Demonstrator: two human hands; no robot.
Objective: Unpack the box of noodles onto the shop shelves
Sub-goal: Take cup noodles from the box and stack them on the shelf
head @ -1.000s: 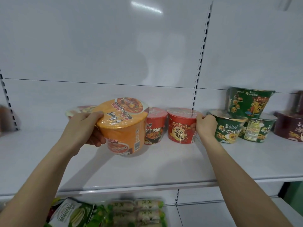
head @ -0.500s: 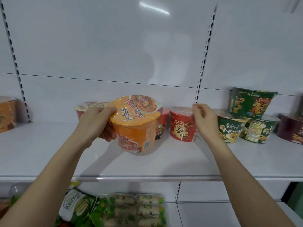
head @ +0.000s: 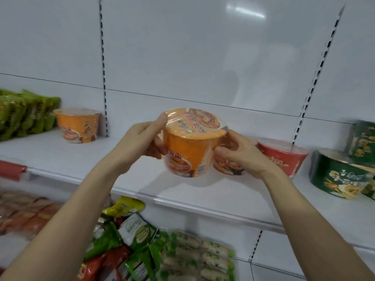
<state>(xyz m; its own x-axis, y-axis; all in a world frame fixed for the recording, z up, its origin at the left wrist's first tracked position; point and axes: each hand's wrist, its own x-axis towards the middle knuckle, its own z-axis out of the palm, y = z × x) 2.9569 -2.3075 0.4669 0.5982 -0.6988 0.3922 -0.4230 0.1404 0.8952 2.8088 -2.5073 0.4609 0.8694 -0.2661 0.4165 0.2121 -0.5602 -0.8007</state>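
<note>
Orange noodle bowl (head: 190, 147) hangs in the air above the shelf (head: 203, 191), roughly over its middle and nearer the front edge than the back panel, tipped so the film-covered lid leans toward the person. From the head view, the left hand (head: 142, 142) grips its left side, thumb hooked over the lid rim and fingers curled round the wall. The right hand (head: 237, 153) cups the opposite wall, fingers wrapped round it too. Just behind the right hand stands a partly hidden bowl (head: 229, 169), then a red bowl (head: 282, 157) and green bowls (head: 341, 179) toward the shelf's right end. A matching orange bowl (head: 78, 125) sits well apart near the left end, beside green packets (head: 24, 112). More packets (head: 142, 240) lie on the shelf below.

The step looks like placing this bowl. To do it well, I'd level it first so the base meets the shelf flat. Lower it into the open stretch between the matching bowl and the red one, printed side facing the front edge. Hold lightly, since the thin wall probably dents. Let go only once the base rests.
</note>
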